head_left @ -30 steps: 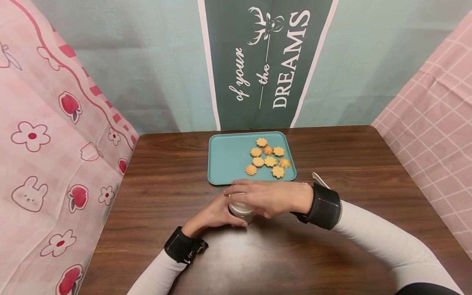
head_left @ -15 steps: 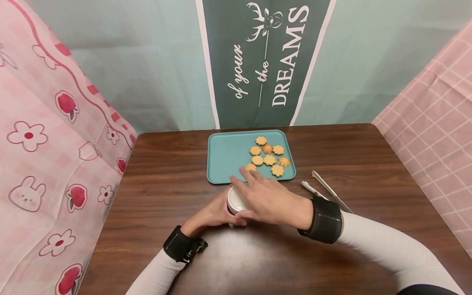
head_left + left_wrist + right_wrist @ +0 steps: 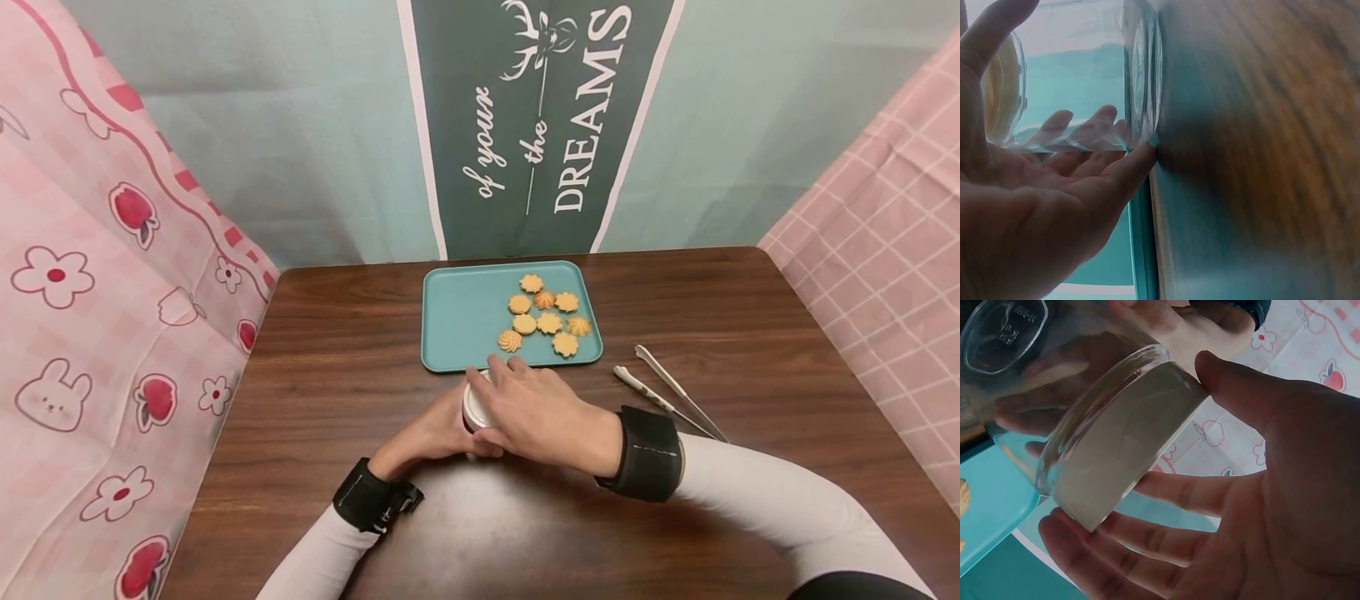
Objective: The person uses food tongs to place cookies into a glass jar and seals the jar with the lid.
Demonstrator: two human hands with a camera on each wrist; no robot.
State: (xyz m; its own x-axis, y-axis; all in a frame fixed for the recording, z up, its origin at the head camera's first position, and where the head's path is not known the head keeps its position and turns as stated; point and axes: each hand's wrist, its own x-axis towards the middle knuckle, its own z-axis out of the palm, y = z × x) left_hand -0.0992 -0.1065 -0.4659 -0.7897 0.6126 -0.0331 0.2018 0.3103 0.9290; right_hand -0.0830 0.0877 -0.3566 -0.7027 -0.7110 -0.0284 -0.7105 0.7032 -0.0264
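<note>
A clear glass jar (image 3: 1079,81) with a cream-white screw lid (image 3: 476,410) stands upright on the table, just in front of the teal tray. Round the jar's body curl the fingers and thumb of my left hand (image 3: 431,429). My right hand (image 3: 540,412) grips the lid from above, its thumb on the near rim and its fingers spread round the far side. In the right wrist view the lid (image 3: 1122,444) sits on the jar's mouth, between thumb and fingertips. No contents show through the glass.
On the teal tray (image 3: 461,317) behind the hands, several cookies (image 3: 550,323) lie on the right half. Slim metal tongs (image 3: 663,390) with white ends lie right of the tray, partly under my right sleeve. Cloths hang behind and at both sides of the wooden table (image 3: 337,333).
My right hand lay across the lid, then lifted its fingers and turned; now it grips the lid's rim again. More of the tongs shows. The left hand keeps its hold.
</note>
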